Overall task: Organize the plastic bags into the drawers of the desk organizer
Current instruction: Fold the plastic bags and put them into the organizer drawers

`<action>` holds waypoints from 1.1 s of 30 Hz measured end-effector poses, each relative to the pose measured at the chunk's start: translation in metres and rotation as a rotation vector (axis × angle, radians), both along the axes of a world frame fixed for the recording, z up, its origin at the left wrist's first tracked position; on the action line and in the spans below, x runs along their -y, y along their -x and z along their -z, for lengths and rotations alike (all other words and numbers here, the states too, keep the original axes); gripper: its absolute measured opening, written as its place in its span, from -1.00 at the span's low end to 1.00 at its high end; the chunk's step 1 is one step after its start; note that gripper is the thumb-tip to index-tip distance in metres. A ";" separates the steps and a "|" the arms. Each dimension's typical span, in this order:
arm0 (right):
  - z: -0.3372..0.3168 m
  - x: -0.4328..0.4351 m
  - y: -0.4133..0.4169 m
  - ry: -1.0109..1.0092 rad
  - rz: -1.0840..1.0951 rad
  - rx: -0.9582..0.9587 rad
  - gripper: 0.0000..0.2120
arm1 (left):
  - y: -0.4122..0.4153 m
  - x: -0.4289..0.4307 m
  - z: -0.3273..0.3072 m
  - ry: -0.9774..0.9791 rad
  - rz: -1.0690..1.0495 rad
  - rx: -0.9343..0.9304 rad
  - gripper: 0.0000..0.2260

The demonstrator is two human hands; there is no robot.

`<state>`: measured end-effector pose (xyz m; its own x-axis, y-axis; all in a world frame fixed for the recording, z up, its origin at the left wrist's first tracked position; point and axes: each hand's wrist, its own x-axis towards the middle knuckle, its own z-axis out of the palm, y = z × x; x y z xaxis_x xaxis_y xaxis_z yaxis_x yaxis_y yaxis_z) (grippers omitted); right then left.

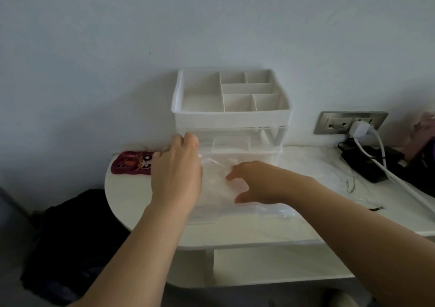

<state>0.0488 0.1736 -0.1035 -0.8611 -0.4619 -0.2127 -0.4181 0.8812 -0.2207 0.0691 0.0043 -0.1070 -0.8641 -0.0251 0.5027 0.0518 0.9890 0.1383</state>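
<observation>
Desk organizer [231, 116]: white divided tray on top, clear drawers beneath; stands on the white desk [128, 200] against the wall, at 12 o'clock from the hands
Upper drawer [231, 143]: pushed in
Lower drawer [204, 217]: pulled out towards 6 o'clock; clear, so its edges are faint
Plastic bags [219, 184]: clear and crumpled; lying in the pulled-out lower drawer, under and between the two hands
Left hand [176, 165]: back turned up, at 9 o'clock of the drawer; fingers bent over by the organizer's lower left corner; fingertips hidden, so I cannot tell whether they hold anything
Right hand [255, 182]: over the bags, at 3 o'clock from the left hand; fingers arched and spread wide, thumb well apart; tips rest on the plastic; nothing pinched
Phone case [135, 163]: red, cartoon face; on the desk at 9 o'clock of the organizer; partly behind the left hand
Wall socket [350, 123]: at 3 o'clock of the organizer; white plug [360, 127] in it
Black adapter [363, 164]: on the desk at 6 o'clock of the socket
</observation>
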 end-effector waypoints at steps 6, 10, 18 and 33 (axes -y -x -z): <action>-0.016 -0.002 -0.008 -0.006 -0.037 -0.185 -0.56 | -0.001 -0.018 0.003 -0.185 0.296 0.568 -0.65; -0.024 0.003 -0.018 -0.018 0.014 -0.228 -0.62 | 0.009 -0.023 -0.003 -0.204 0.254 0.783 -0.50; -0.004 0.006 0.005 -0.273 0.064 0.093 -0.76 | 0.017 -0.031 0.001 -0.079 0.266 0.811 -0.53; -0.033 -0.109 -0.020 0.039 0.382 -0.076 -0.84 | 0.018 -0.021 0.015 -0.245 0.332 0.561 -0.70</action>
